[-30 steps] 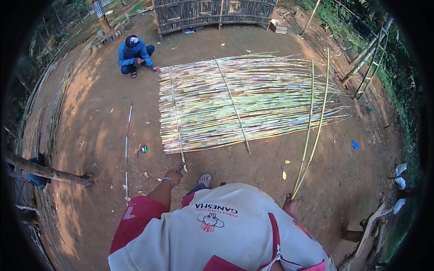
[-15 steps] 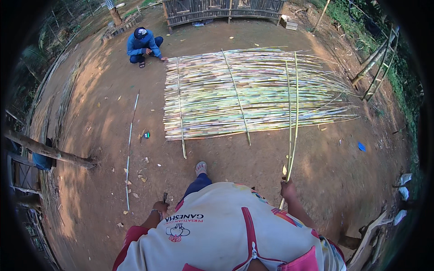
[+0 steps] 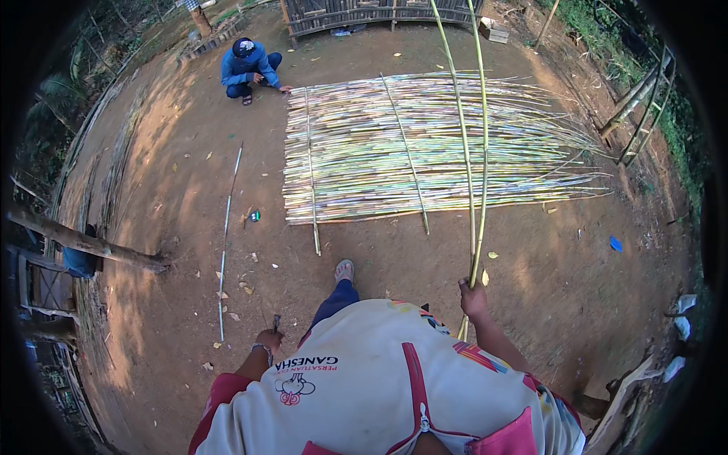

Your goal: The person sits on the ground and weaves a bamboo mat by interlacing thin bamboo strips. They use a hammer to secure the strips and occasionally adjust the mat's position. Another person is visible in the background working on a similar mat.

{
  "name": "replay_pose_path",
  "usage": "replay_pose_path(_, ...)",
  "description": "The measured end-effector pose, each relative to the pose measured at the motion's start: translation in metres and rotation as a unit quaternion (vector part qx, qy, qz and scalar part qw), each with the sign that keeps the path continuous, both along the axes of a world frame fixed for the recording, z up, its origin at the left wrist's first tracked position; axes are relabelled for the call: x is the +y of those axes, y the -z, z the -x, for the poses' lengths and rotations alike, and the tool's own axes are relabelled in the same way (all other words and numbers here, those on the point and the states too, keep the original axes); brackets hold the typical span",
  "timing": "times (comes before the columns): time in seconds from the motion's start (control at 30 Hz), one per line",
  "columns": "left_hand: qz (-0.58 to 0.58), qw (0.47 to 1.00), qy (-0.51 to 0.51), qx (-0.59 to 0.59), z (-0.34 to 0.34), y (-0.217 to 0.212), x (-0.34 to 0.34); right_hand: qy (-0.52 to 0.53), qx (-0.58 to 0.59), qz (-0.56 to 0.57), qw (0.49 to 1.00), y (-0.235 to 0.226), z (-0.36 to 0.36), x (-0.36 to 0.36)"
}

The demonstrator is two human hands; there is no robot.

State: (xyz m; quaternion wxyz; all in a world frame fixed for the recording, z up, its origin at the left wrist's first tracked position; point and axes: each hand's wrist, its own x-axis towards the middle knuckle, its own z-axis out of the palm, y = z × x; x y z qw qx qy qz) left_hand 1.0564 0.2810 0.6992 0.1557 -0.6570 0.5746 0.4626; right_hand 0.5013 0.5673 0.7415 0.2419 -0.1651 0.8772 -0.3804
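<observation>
Two long thin green bamboo poles (image 3: pixel 485 152) are gripped together near their lower ends by my right hand (image 3: pixel 473 301). They rise away from me and pass in front of a broad layer of bamboo canes (image 3: pixel 349 163) laid side by side on the ground. Across that layer lie two thin bamboo crosspieces, one near its left end (image 3: pixel 312 174) and another around its middle (image 3: pixel 406 150). At my left side, my left hand (image 3: pixel 268 340) is closed around a small dark tool (image 3: pixel 276 322); its kind is unclear.
A person in blue (image 3: pixel 246 70) squats at the far left corner, a hand at the canes. A thin straight stick (image 3: pixel 228 220) and a small green-black object (image 3: pixel 255 216) lie on the dirt. Left stands a wooden post (image 3: pixel 91 244); a bamboo structure (image 3: pixel 341 17) is behind.
My right hand has raised the two poles and shifted slightly left, so their tips reach past the far edge of the canes. The left hand still holds the dark tool.
</observation>
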Motion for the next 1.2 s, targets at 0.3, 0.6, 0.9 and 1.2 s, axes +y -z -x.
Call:
replay_pose_path(0.3, 0.023, 0.991, 0.116, -0.066, 0.018, 0.011, -0.005, 0.009, -0.011, -0.058, 0.998, 0.011, -0.007, 0.066)
replay_pose_path(0.6, 0.059, 0.99, 0.131, 0.004, 0.065, 0.029, -0.034, 0.041, 0.004, -0.104, 0.994, 0.032, -0.057, 0.108)
replay_pose_path(0.9, 0.017, 0.991, 0.125, -0.034, 0.112, 0.032, -0.066, 0.115, -0.168, -0.012, 0.979, -0.05, 0.016, -0.001)
replay_pose_path(1.2, -0.036, 0.985, 0.169, -0.006, 0.147, 0.136, -0.158, 0.039, -0.041, -0.141, 0.988, 0.114, 0.117, -0.032)
